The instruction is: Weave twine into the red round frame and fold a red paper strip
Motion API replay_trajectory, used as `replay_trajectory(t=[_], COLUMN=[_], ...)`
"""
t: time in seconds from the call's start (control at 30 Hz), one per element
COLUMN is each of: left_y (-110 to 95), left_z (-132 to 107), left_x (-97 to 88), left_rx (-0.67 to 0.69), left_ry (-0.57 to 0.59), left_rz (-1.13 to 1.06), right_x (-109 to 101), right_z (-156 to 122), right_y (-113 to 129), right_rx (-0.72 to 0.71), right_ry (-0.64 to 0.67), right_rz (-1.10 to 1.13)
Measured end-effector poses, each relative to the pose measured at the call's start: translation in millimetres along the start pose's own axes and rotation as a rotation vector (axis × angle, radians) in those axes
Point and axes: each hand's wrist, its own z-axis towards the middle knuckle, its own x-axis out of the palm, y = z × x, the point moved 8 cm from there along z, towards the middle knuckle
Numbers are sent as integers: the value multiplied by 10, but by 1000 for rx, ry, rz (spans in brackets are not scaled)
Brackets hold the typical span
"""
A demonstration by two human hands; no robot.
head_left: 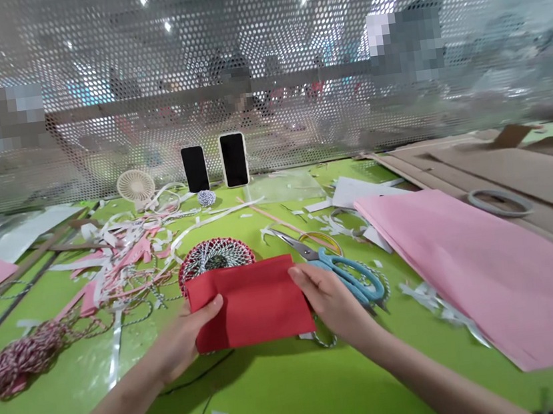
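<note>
My left hand [186,335] and my right hand [331,301] hold a folded red paper sheet [251,304] by its two short ends, thumbs on top, above the green mat [281,408]. Partly hidden behind the sheet lies a round woven twine piece with a red rim [215,257]. Just beyond my right hand are scissors with blue handles [350,275], their blades pointing to the back left. A bundle of red-and-white twine [18,363] lies well left of my left hand, with strands trailing toward it.
Paper scraps and strips [122,259] are strewn at the left. A large pink paper stack [481,276] lies to the right, with brown cardboard [519,170] and a tape roll [500,203] beyond. Two phones [195,168] [234,160] and a small fan [135,186] stand before a perforated screen [257,48].
</note>
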Motion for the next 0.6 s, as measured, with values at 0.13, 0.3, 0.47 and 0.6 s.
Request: replay_trajectory(t=[0.13,0.3,0.47,0.6], left_y=[42,35,-109,-146], left_z=[-14,3,0,-11], left_x=[36,18,-70,-81], left_rx=[-25,-4,99,112], left_ry=[26,-36,-108,-104], left_rz=[-3,-27,-57,-66], right_x=[-70,-94,108,106], right_z=[-5,-29,-26,-28], right_y=[26,58,-2,-42], right_rx=[-7,17,36,37], right_ry=[-40,-40,180,144], right_rz=[-13,24,45,8])
